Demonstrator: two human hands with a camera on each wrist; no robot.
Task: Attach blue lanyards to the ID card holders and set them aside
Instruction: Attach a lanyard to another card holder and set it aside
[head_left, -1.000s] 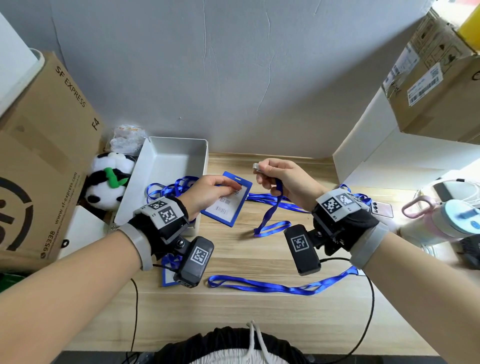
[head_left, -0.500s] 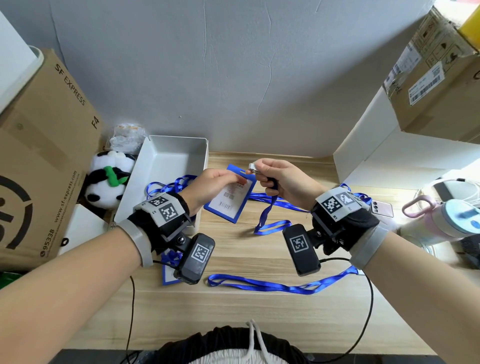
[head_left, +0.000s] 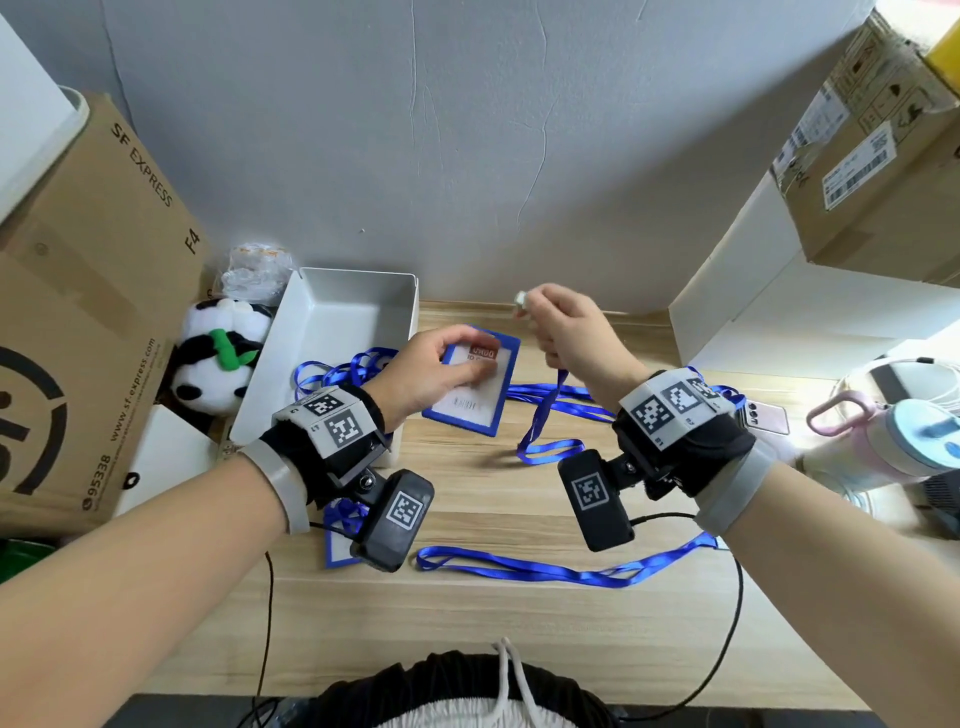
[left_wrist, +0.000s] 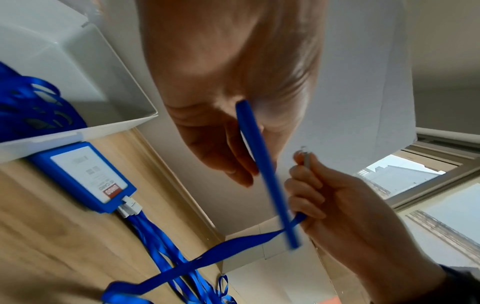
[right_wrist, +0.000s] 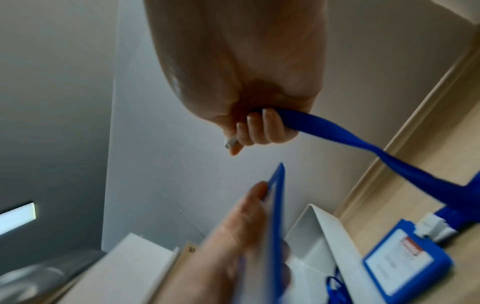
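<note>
Left hand (head_left: 436, 376) is gripping a blue ID card holder (head_left: 470, 387) by its edge, thumb on the printed face and fingers curling behind, holding it tilted above the wooden table (head_left: 519, 639); in the left wrist view the holder shows edge-on, blurred. Right hand (head_left: 574, 338) is sitting raised just right of the holder, fingers curled in a fist around a blue lanyard (head_left: 543, 426), thumb and forefinger pinching its small metal clip (head_left: 520, 298) at the top. Clip and holder are sitting near each other but apart, not joined. The lanyard strap is hanging from the fist and looping down onto the table. A second ID card holder (left_wrist: 85, 174) is lying flat on the table beside the white open box (head_left: 332, 353), with a white clip (left_wrist: 129, 206) and blue straps already on its end. More blue lanyards (head_left: 343, 369) are piling between the box and the left wrist. Another lanyard (head_left: 545, 566) is lying stretched along the table near the person, and a third card holder (head_left: 337, 545) is peeking out under the left wrist camera. A panda plush (head_left: 218, 358) is sitting between the box and an SF Express carton (head_left: 88, 312). A pink-handled bottle (head_left: 883, 441) is lying at far right.
</note>
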